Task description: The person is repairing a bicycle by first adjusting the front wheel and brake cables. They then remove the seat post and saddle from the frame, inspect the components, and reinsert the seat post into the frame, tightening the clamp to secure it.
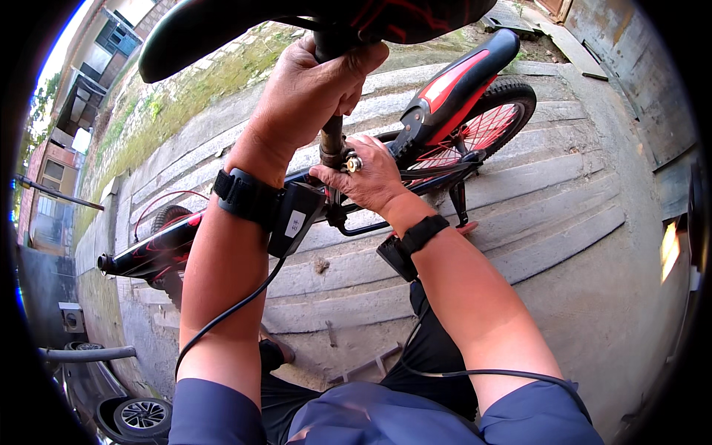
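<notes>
A black saddle with red lines (222, 33) fills the top of the view, set on an upright seatpost (332, 137). My left hand (315, 93) is closed round the post just under the saddle. Lower down, my right hand (371, 174) is closed at the seat clamp (334, 158), where the post meets the bicycle frame (182, 237). A round shiny metal end (354, 164) shows by its thumb and fingers. Part of the clamp is hidden by those fingers. The frame is black and red and stretches to the left.
To the right is the rear wheel (512, 111) with red spokes, under a black and red mudguard (460, 89). A pedal (467, 228) sticks out near my right forearm. Ridged concrete (549, 245) lies beneath. Cables run along both forearms. A parked car (126, 408) stands lower left.
</notes>
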